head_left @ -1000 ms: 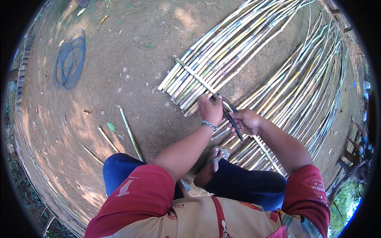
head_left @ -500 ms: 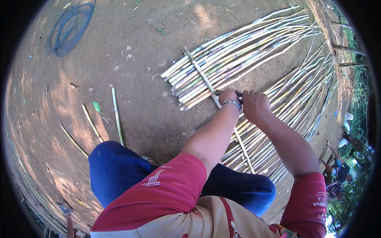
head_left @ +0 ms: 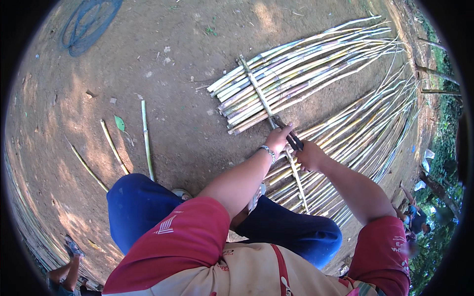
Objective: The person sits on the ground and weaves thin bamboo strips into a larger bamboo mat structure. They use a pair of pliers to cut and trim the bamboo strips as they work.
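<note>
Dark pliers lie slantwise between my two hands, above a thin cross pole. My left hand, with a bracelet at its wrist, is closed round the pliers close to the cross pole. At the handle ends is my right hand, its fingers curled; part of its grip is hidden. The cross pole lies over a row of long jointed cane poles and reaches down across a second, wider row of poles.
Three short cane pieces lie on the dirt ground at left. A coil of blue netting is at the far left. Another person's arm shows at lower left, and a person is at the right edge.
Both hands have come down toward me, the right one more. The pliers, mostly covered before, now show between the hands. A person's arm has come further into the lower left.
</note>
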`<action>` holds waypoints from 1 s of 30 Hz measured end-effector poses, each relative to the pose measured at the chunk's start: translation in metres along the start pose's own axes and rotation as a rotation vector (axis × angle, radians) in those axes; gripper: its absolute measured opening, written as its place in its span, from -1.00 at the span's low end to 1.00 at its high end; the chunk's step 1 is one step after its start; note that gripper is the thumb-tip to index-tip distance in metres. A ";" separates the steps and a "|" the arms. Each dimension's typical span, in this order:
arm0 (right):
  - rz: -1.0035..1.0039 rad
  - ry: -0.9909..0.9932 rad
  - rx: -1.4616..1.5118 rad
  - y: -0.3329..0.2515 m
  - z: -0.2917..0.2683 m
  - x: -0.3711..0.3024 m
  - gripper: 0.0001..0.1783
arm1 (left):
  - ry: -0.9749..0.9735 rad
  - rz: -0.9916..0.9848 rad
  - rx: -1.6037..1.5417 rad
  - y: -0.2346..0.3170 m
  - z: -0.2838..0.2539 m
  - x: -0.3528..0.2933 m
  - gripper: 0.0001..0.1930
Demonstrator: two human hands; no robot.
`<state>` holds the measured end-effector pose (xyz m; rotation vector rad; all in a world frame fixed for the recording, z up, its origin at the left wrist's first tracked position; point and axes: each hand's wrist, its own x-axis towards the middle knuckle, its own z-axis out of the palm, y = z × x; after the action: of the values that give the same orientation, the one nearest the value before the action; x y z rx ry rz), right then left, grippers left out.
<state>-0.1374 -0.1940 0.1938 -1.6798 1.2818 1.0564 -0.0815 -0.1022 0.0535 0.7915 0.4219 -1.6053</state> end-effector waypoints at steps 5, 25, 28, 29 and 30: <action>-0.059 0.111 -0.081 0.032 0.028 0.019 -0.73 | -0.026 0.135 0.100 -0.008 -0.021 0.012 -0.48; -0.181 0.226 0.181 0.061 0.072 0.041 -0.65 | 0.147 0.282 0.278 -0.037 -0.022 0.035 -0.47; -0.181 0.119 0.239 0.065 0.065 0.041 -0.67 | 0.165 0.233 0.331 -0.029 -0.015 0.026 -0.49; -0.159 0.047 0.279 0.063 0.058 0.036 -0.68 | 0.176 0.188 0.320 -0.024 -0.009 0.019 -0.52; -0.137 -0.024 0.319 0.059 0.050 0.030 -0.69 | 0.186 0.143 0.309 -0.017 -0.002 0.011 -0.55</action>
<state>-0.1988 -0.1707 0.1430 -1.4843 1.2280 0.7448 -0.0977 -0.1052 0.0418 1.1856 0.2435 -1.4866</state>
